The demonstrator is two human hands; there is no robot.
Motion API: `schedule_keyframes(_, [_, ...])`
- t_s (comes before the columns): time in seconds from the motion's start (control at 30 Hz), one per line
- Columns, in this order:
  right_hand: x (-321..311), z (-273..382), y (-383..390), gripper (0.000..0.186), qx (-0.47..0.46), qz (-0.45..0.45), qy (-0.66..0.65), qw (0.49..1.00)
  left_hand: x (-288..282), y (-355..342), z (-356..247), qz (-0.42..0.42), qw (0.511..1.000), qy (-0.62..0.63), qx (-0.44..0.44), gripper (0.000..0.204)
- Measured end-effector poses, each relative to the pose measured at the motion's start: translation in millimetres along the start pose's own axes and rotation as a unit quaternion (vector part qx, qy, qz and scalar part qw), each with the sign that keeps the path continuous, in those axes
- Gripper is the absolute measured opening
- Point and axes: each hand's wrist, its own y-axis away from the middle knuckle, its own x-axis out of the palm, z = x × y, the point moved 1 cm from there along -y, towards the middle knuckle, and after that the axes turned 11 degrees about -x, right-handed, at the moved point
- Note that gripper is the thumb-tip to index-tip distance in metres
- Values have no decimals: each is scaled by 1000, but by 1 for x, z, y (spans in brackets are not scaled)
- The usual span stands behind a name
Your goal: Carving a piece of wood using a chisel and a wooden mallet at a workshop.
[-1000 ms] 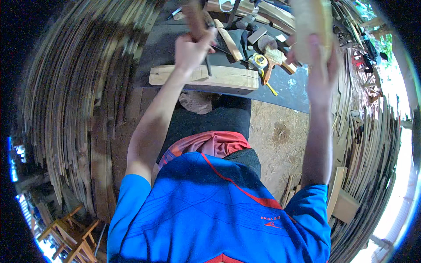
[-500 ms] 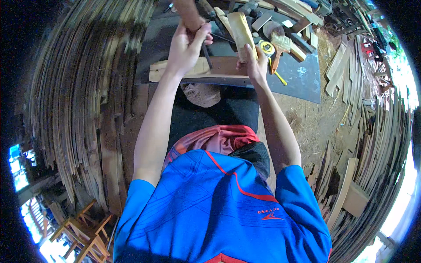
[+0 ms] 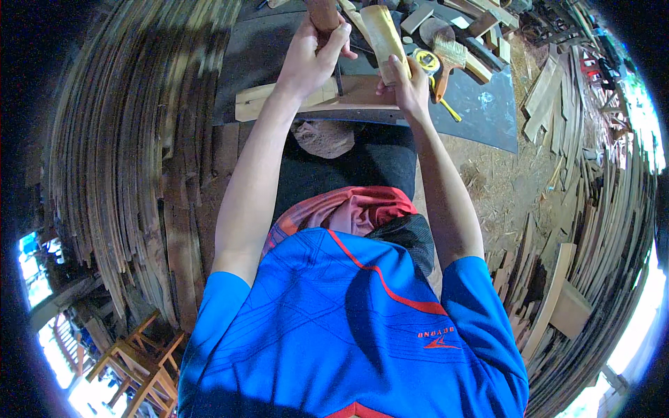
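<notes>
A chisel stands nearly upright in my left hand (image 3: 317, 56), whose fingers are wrapped round its brown wooden handle (image 3: 323, 14). Its dark narrow blade (image 3: 339, 80) points down at a long pale wooden workpiece (image 3: 261, 102) lying along the bench's near edge. Whether the tip touches the wood is hard to tell. My right hand (image 3: 410, 87) grips the lower end of a pale, worn wooden club (image 3: 380, 35), held tilted just right of the chisel and above the workpiece. My right hand and the club cover part of the workpiece's right end.
Right of my right hand lie a yellow tape measure (image 3: 426, 63), a paintbrush (image 3: 446, 66) and a yellow-handled tool (image 3: 449, 109). Wood offcuts (image 3: 418, 19) crowd the bench's far side. Stacked planks (image 3: 125, 139) rise at left; loose boards (image 3: 547, 101) lie on the floor at right.
My left hand has moved right with the chisel, which now stands more upright. The club in my right hand has shifted slightly left and up. The whole view has shifted a little.
</notes>
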Motion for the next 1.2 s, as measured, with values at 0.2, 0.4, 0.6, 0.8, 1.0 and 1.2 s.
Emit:
schedule_keyframes(0.2, [3,20,5,41,15,33,-56,998,4,9,-3,15,997,79,-2,13])
schedule_keyframes(0.4, [0,15,4,41,-14,16,-17,1000,11,11,-8,11,998,54,5,17])
schedule_keyframes(0.6, [0,19,8,51,37,14,-35,999,13,12,-8,-9,999,42,12,27])
schedule_keyframes(0.8, [1,8,3,50,11,4,-32,999,13,7,3,-24,999,20,20,30])
schedule_keyframes(1.0, [0,5,3,51,-7,-4,-25,1000,11,6,1,-31,1000,3,-4,22])
schedule_keyframes(1.2, [2,-2,2,40,-39,16,-18,999,9,4,0,-29,999,15,3,19])
